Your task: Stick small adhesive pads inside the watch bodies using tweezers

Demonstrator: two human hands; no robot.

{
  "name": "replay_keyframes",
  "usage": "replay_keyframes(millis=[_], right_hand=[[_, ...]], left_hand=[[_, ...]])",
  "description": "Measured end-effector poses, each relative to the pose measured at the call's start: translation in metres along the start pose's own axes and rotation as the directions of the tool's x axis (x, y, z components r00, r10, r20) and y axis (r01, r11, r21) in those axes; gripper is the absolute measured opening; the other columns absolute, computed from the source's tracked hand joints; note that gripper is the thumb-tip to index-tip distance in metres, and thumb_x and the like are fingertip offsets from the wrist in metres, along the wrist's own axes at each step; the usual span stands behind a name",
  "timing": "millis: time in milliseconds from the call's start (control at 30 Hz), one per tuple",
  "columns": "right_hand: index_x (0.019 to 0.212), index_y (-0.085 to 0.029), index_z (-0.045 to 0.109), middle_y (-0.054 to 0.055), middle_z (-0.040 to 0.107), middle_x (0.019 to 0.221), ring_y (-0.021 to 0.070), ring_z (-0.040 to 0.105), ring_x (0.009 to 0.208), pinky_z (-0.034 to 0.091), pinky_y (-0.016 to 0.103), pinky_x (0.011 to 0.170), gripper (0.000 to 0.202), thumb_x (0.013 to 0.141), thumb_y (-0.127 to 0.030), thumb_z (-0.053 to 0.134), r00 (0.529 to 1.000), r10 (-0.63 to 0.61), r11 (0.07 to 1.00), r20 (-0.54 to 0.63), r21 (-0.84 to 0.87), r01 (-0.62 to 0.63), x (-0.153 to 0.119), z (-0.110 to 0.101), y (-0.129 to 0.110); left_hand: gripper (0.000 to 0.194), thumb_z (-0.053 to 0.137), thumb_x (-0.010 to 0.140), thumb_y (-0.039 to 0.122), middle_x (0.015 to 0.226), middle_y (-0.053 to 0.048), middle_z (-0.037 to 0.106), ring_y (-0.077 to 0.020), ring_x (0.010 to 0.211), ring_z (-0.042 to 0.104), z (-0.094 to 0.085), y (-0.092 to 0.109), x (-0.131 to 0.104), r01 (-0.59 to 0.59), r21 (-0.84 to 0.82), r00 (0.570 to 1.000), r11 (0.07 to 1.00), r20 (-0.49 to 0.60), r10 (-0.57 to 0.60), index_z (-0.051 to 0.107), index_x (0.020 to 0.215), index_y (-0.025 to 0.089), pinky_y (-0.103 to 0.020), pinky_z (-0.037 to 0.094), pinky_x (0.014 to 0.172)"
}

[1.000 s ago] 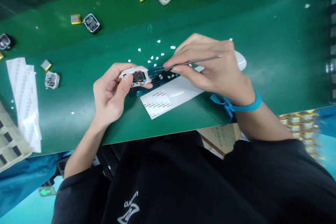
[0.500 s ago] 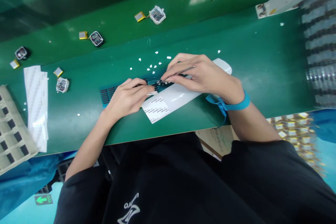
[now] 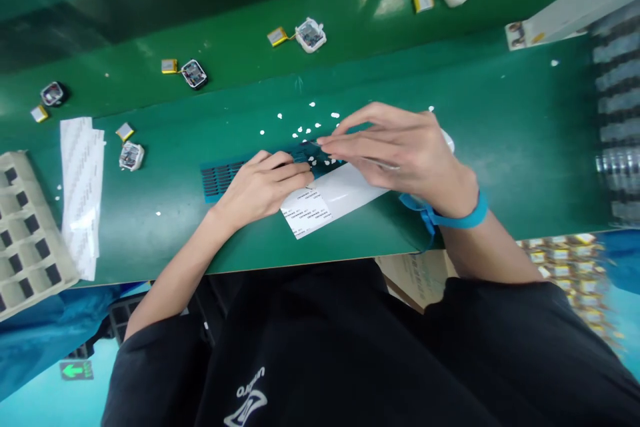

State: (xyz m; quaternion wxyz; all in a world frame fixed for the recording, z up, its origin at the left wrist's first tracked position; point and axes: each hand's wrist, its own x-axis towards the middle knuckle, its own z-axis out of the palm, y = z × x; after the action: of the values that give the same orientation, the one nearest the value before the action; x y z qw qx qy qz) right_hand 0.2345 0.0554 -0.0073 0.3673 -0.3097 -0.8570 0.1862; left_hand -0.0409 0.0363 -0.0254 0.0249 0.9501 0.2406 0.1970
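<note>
My right hand (image 3: 400, 147) is closed round thin metal tweezers (image 3: 381, 163), their tip pointing left over the far end of a blue sheet with rows of black strips (image 3: 220, 180). My left hand (image 3: 273, 183) lies over the middle of that sheet, fingers bent together and holding it; its thumb is hidden. Small white round stickers with tabs (image 3: 309, 131) are scattered just beyond the fingertips. Under both hands runs a glossy white strip (image 3: 345, 190), with printed backing paper (image 3: 307, 213) at its near left end.
Small open device housings (image 3: 311, 35) with wired yellow batteries (image 3: 277, 37) lie along the back. White printed strips (image 3: 80, 200) and a moulded tray (image 3: 30, 233) are on the left. Stacked clear trays (image 3: 617, 127) stand far right; several batteries (image 3: 575, 273) lie below the table edge.
My right hand has lifted slightly and its fingers have spread higher round the tweezers. The small white piece at my left fingertips no longer shows. The whole view has shifted a little.
</note>
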Motion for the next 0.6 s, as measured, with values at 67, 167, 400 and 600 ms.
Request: replay_keyframes(millis=[67,167,400,600], right_hand=[[0.132,-0.036,0.078,-0.001,0.086,0.114,0.0219,0.081,0.11,0.069,0.033,0.071,0.038,0.102,-0.014,0.072,0.983,-0.153,0.988,-0.098,-0.037,0.15,0.004,0.0,0.001],[0.144,-0.038,0.071,-0.002,0.086,0.116,0.022,0.082,0.107,0.071,0.034,0.07,0.053,0.101,-0.008,0.073,0.943,-0.225,0.972,-0.245,-0.13,0.198,0.008,0.003,0.0],[0.139,-0.034,0.073,-0.002,0.086,0.115,0.0197,0.082,0.105,0.069,0.03,0.07,0.047,0.101,-0.008,0.074,0.891,-0.287,0.943,-0.353,-0.265,0.199,0.006,0.014,-0.012],[0.135,-0.025,0.073,0.002,0.084,0.128,0.0219,0.081,0.116,0.071,0.032,0.089,0.039,0.1,-0.008,0.077,0.948,-0.303,0.924,-0.098,-0.275,0.267,-0.001,0.013,-0.035]], left_hand=[[0.024,0.049,0.113,0.016,0.12,-0.004,0.085,-0.0224,0.108,0.074,-0.003,0.004,-0.001,-0.046,-0.046,0.996,0.998,-0.072,0.042,0.071,0.122,0.021,-0.039,0.051,0.09],[0.025,0.051,0.112,0.017,0.113,-0.003,0.085,-0.0197,0.099,0.075,-0.008,0.01,0.0,0.115,-0.349,0.897,0.93,-0.365,-0.249,0.071,0.123,0.024,-0.036,0.055,0.091],[0.011,0.072,0.098,0.028,0.092,-0.006,0.081,-0.0115,0.063,0.053,-0.009,-0.007,0.002,0.191,-0.973,0.353,-0.131,0.193,-0.916,0.077,0.093,0.021,-0.024,0.047,0.056],[0.017,0.089,0.081,0.026,0.077,0.0,0.075,-0.0083,0.058,0.061,-0.008,0.004,0.007,0.164,-0.967,0.327,-0.193,0.238,-0.915,0.074,0.083,0.019,-0.02,0.053,0.055]])
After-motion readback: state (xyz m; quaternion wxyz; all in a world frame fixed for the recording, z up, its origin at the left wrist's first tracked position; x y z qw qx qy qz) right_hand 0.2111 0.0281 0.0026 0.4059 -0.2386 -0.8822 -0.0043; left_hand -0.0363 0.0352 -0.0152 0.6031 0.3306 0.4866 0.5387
